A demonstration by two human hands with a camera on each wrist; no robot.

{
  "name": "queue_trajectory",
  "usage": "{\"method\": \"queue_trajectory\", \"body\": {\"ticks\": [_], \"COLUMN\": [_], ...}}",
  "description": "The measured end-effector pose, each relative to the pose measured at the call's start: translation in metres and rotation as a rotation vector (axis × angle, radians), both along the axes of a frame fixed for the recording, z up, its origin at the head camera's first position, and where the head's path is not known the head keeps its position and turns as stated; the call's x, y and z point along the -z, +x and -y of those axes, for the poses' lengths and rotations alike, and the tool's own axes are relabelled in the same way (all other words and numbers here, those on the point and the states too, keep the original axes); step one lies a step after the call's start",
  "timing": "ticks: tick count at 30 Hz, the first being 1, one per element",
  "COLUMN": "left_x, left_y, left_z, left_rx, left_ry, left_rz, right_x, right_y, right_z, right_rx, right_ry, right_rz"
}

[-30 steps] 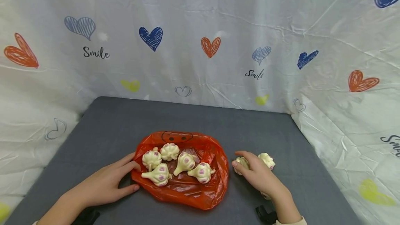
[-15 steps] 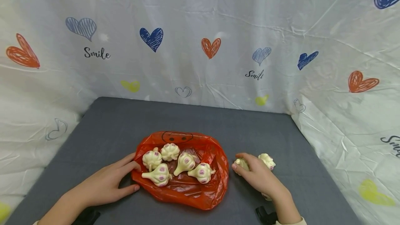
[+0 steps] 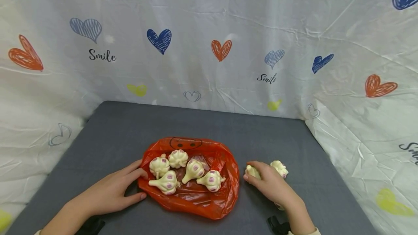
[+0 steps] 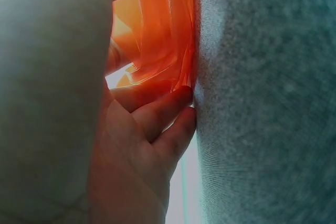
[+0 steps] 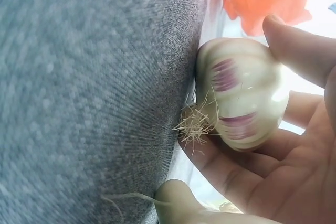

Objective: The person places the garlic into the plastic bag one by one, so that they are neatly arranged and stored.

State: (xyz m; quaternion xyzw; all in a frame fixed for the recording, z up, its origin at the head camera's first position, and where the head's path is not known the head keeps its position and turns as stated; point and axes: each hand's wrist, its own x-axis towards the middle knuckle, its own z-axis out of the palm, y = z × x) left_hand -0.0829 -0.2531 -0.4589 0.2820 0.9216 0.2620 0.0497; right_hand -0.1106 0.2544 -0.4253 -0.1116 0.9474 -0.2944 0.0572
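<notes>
A red plastic bag [image 3: 209, 203] lies spread on the table with several garlic bulbs [image 3: 212, 180] inside. My left hand [image 3: 112, 189] touches the bag's left edge. Its fingers and thumb stand apart along that edge. In the left wrist view, the fingers [image 4: 173, 111] lie low against the orange-red plastic. To the right of the bag, my right hand [image 3: 272, 180] holds one garlic bulb [image 5: 244, 95] between thumb and fingers, close to the table. The bulb has purple marks and a tuft of dry roots.
Another garlic bulb [image 3: 279, 168] rests just beyond the right hand. Part of a further one [image 3: 279, 206] shows beneath the right wrist. The grey table [image 3: 202, 122] meets a white curtain [image 3: 192, 64] printed with hearts at its back and sides.
The garlic bulb in my right hand has tilted, bringing its pale stem end more into sight. The right hand shifted slightly. My left hand and the bag look unchanged.
</notes>
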Motion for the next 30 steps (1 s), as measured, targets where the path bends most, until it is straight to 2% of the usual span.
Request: {"method": "queue_trajectory", "body": {"ticks": [7, 18, 30], "left_x": [0.0012, 0.0005, 0.0013], "left_y": [-0.0007, -0.0008, -0.0013], "left_z": [0.0001, 0.0002, -0.0001], "left_rx": [-0.001, 0.004, -0.001], "left_ry": [0.002, -0.001, -0.007], "left_rz": [0.003, 0.000, 0.000], "right_x": [0.0007, 0.0016, 0.0011], "right_y": [-0.0002, -0.0004, 0.0008], "right_z": [0.0001, -0.0017, -0.0018], "right_rx": [-0.005, -0.034, -0.006], "right_ry": [0.012, -0.028, -0.070], "right_rz": [-0.013, -0.033, -0.030]}}
